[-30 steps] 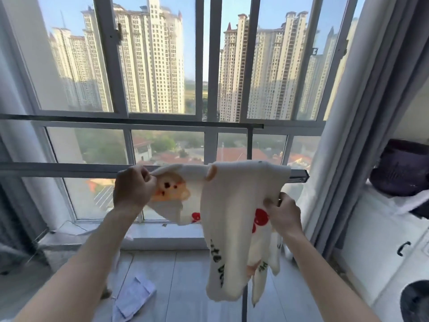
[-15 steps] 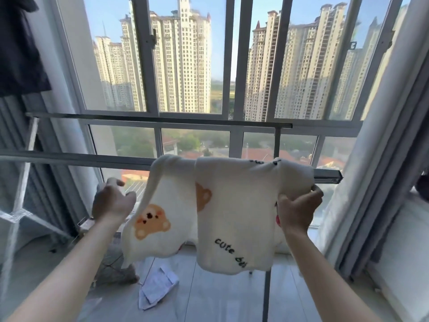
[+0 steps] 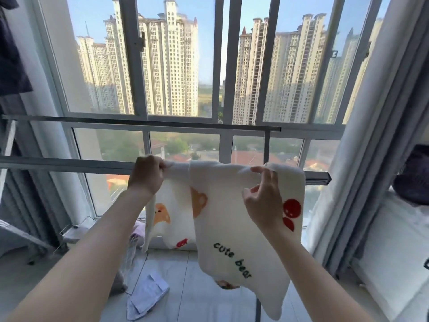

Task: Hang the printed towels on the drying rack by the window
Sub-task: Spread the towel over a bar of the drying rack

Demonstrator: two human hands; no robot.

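Cream terry cloth fills the middle of your head view: one printed towel, patterned with orange bears, red cherries and the words "cute bear", is draped over the nearer rail of the drying rack, close to that rail's right end, in front of the window. Your left hand is closed in a pinch on the towel's top left edge, right at the rail. Your right hand rests against the front of the cloth near the top fold, fingers spread and loose, with only the fingertips plucking at the fabric, not clamped on it. The towel hangs unevenly, with its left part bunched behind a front flap that dips lower toward the right. To finish this step well, I judge you should keep the left pinch steady as an anchor and draw the cloth leftward along the rail, so the overlapping layers open flat and air can reach both sides. By count: one towel on the rack, two horizontal rails in view, the farther rail bare, two hands, and one pale folded cloth lying on the floor tiles below. Whether that is another towel, I cannot tell.
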